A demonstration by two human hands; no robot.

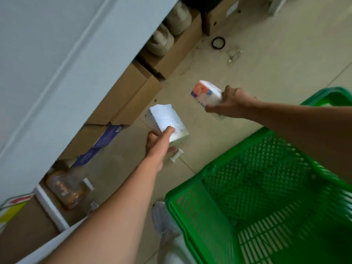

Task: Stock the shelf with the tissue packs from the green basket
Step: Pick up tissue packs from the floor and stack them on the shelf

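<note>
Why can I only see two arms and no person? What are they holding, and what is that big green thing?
The camera sits on the person's head and looks down, so you see what they see: their own two arms reaching forward. The grey shoe at the bottom is their foot.

The left hand holds a white, shiny plastic-wrapped tissue pack. The right hand holds another white tissue pack with an orange and purple label. Both packs are up in the air above the floor.

The big green thing is a plastic basket with a mesh of holes, standing to the right. From here, the part you can see looks empty.

On the left is a pale grey shelf, with brown cardboard boxes under it on the beige tiled floor. A small white spool and a black ring lie on the floor too.
</note>
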